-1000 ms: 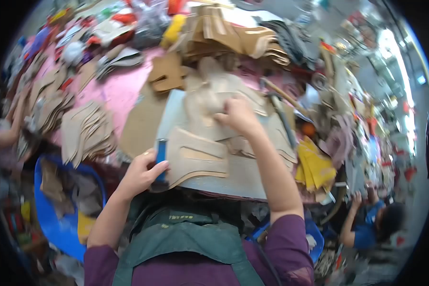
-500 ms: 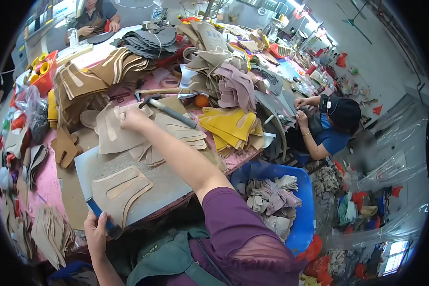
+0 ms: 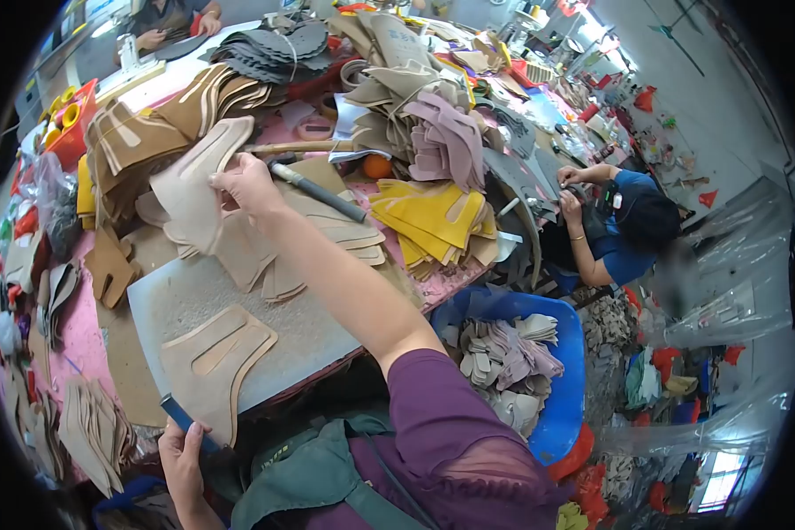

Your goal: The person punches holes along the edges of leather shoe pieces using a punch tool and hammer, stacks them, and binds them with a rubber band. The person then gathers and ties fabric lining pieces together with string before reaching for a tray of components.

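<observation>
Pinched in the fingers of my right hand (image 3: 249, 187) is a beige shoe-upper piece (image 3: 188, 201), lifted above a fanned pile of similar beige pieces (image 3: 327, 231). My left hand (image 3: 182, 459) is closed around a blue-handled tool (image 3: 184, 413) at the table's near edge; its dark lower end is partly hidden, so its kind is unclear. Just beside that tool, another beige upper piece (image 3: 249, 353) with a long cut-out lies on a pale board (image 3: 159, 309). A hammer with a dark grey handle (image 3: 322, 194) rests behind the beige pile.
Yellow pieces (image 3: 437, 221), brown pieces (image 3: 132, 132) and mauve pieces (image 3: 442, 141) are stacked around the board. A blue bin (image 3: 574, 371) of cut pieces stands below the table's right side. One co-worker (image 3: 636, 221) sits at right, another (image 3: 168, 22) at the far left.
My right hand has raised the beige piece off the pile, tilting it up and slightly left. My left hand keeps its hold on the blue-handled tool. The view has shifted slightly.
</observation>
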Available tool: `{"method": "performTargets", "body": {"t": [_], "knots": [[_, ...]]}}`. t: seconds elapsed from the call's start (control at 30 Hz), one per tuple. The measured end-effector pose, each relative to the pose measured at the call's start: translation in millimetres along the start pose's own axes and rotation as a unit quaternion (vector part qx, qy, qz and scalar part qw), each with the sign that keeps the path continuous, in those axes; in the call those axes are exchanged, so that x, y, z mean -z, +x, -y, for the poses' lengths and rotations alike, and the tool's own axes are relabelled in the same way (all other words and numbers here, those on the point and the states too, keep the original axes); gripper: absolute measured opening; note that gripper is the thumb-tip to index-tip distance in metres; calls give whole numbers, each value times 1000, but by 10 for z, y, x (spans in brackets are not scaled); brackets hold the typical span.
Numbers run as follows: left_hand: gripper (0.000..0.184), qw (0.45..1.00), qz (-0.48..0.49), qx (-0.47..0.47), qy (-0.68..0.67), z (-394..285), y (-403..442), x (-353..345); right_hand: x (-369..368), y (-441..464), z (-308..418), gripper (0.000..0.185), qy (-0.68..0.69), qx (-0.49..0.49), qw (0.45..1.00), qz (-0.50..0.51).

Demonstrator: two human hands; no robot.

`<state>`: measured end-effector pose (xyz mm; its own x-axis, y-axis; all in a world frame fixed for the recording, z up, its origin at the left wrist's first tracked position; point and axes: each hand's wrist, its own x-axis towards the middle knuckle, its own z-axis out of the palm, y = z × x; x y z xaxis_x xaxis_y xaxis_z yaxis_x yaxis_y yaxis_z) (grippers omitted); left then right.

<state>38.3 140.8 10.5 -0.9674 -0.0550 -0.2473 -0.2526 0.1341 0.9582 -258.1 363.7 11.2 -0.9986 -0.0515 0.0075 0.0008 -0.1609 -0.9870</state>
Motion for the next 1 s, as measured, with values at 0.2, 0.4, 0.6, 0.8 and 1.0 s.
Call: {"method": "performTargets", "body": {"t": [0.2, 0.4, 0.6, 0.8, 1.0], "knots": [[18, 999, 1, 9, -42, 8, -40, 7, -614, -676, -186, 19, 226, -154, 951, 143], [15, 997, -11, 56, -49, 99, -175, 88, -979, -1242, -509, 28, 167, -226, 936, 214], [14, 999, 23, 14, -46, 117, -281, 156, -799, -1279, -446, 32, 58, -293, 915, 270], [15, 1000, 16, -9, 4, -31, -292, 380, -440, -1160, -351, 38, 21, -235, 946, 221], [23, 996, 4, 8, -91, -307, 241, 533, 6, -916, -236, 33, -189, -28, 974, 125]]}}
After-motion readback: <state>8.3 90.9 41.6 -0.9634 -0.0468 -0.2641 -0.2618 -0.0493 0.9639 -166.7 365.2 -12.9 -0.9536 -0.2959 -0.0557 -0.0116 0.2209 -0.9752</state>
